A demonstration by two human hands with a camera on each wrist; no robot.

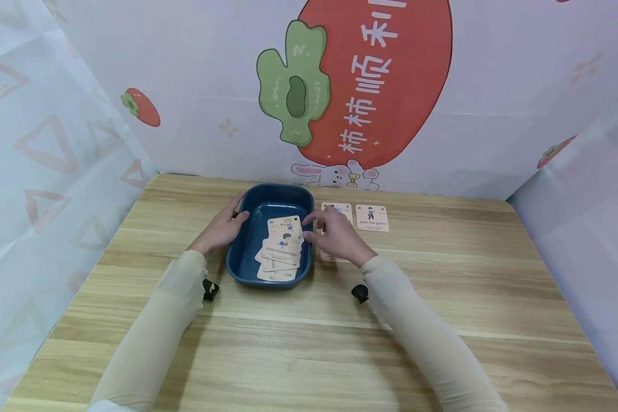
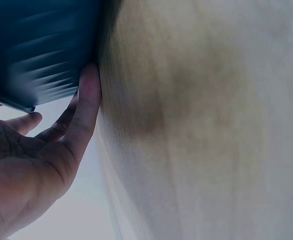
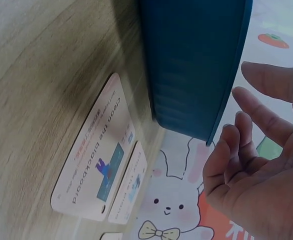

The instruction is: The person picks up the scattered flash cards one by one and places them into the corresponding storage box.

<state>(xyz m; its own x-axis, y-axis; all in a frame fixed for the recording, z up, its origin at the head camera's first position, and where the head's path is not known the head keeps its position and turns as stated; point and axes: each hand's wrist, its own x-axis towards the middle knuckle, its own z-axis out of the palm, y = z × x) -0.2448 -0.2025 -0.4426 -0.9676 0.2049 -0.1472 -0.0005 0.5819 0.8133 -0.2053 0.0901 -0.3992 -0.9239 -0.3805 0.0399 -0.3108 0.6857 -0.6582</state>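
Note:
A dark blue tray (image 1: 244,246) stands on the table with a loose pile of cards inside, a "play basketball" card (image 1: 280,250) near the top. My left hand (image 1: 221,229) holds the tray's left side, thumb over the rim; in the left wrist view its fingers (image 2: 89,87) touch the outer wall. My right hand (image 1: 337,233) hovers at the right rim, thumb and forefinger apart, with nothing between them. Beneath it lies a "clean the blackboard" card (image 3: 99,155), partly hidden in the head view. Behind that card is another card (image 3: 129,185), its text too slanted to read surely.
A "play the guitar" card (image 1: 372,218) lies on the wood-grain table (image 1: 288,355) right of the right hand. Printed cloth (image 1: 195,68) rises behind the table and along both sides. Dark devices, a left one (image 1: 210,289) and a right one (image 1: 360,293), sit by the wrists.

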